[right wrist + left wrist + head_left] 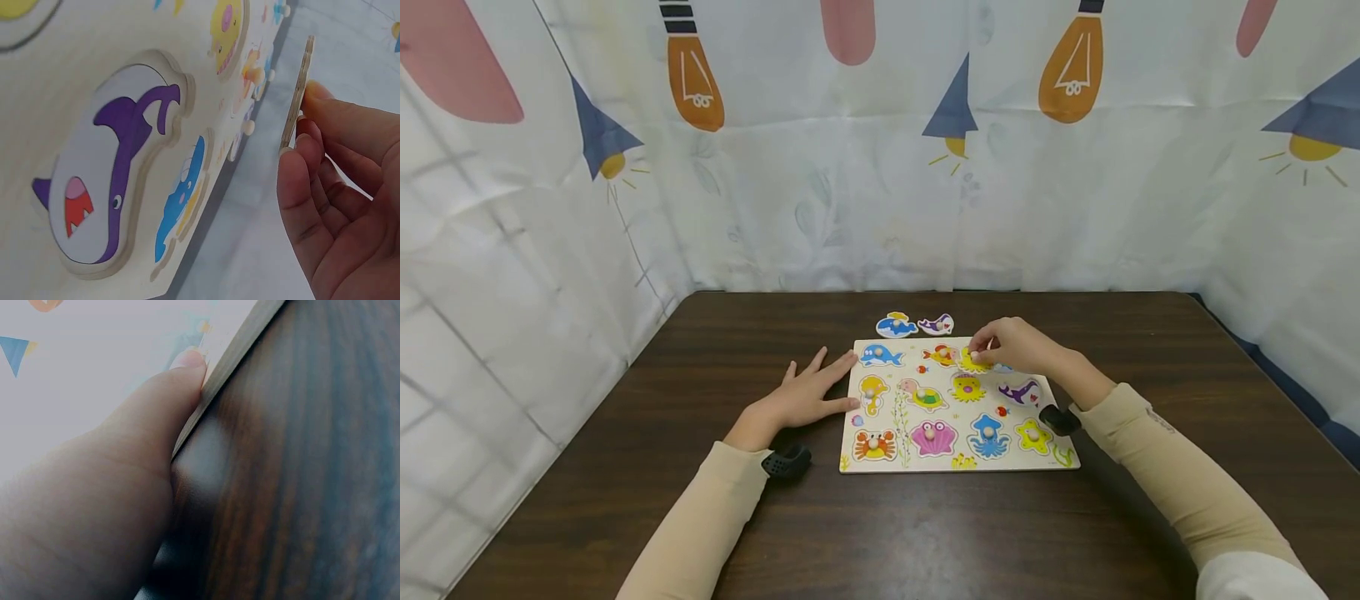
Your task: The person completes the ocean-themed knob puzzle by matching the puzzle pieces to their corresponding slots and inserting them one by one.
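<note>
My right hand (1018,346) pinches a yellow puzzle piece (967,363) over the back right part of a wooden sea-animal puzzle board (955,422). In the right wrist view the piece (296,97) shows edge-on between thumb and fingers, apart from the board; its picture is turned away. My left hand (805,393) lies with spread fingers at the board's left edge, and its thumb (181,378) rests along that edge in the left wrist view. Near the right hand are the purple shark slot (1021,392), the blue whale slot (181,200) and the yellow octopus slot (967,388).
Behind the board lie a blue whale piece (896,327) and a purple shark piece (937,325). Knobbed pieces, including a crab (874,446), a pink shell (933,438) and a blue squid (988,437), sit in the board. The dark wooden table (910,533) meets a printed curtain (850,200).
</note>
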Tool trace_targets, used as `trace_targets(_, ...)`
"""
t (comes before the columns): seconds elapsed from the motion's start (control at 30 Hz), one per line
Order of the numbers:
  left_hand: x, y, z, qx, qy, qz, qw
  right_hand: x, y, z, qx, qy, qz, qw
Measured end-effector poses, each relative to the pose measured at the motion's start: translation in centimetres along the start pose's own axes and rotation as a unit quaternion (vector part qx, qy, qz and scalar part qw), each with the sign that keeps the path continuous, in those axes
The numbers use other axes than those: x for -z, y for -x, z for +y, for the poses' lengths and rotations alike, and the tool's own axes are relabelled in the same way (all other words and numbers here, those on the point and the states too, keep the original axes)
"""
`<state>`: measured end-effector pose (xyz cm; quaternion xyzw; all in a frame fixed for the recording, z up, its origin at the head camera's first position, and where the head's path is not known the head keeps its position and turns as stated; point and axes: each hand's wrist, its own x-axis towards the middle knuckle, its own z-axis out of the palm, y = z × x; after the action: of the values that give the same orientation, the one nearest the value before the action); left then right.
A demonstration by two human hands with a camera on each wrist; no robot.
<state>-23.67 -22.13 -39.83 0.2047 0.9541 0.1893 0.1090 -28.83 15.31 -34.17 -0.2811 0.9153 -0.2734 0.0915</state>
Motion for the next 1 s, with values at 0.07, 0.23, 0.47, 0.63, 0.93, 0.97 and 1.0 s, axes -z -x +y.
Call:
trace_targets(0.07,0.0,0.0,0.0,0.002,-0.002,-0.001,1.0000,-0.2,0.2,0.0,0.005,-0.001,-0.004,1.0000)
trace_targets(0.23,-0.1,0.1,0.0,0.002,-0.001,-0.001,1.0000,-0.8,0.5,0.0,0.017,0.005,-0.018,0.9997)
trace_targets(0.47,-0.3,0.1,0.0,0.004,-0.003,-0.003,1.0000,-1.7,0.6,-0.2,0.006,0.006,-0.042,0.9991)
trace_targets(0.63,-0.2,0.0,0.1,0.004,0.001,-0.002,1.0000,-2.0,0.6,-0.2,0.018,0.008,-0.043,0.9989)
trace_targets(0.93,0.0,0.2,0.1,0.002,0.000,0.003,1.0000,-2.2,0.5,-0.3,0.015,0.024,-0.059,0.9979)
trace_targets(0.97,0.0,0.2,0.0,0.002,-0.001,0.003,1.0000,-2.2,0.5,-0.4,0.015,0.027,-0.060,0.9977)
trace_targets(1.0,0.0,0.2,0.0,0.001,-0.001,0.003,1.0000,-2.3,0.4,-0.4,0.014,0.028,-0.061,0.9976)
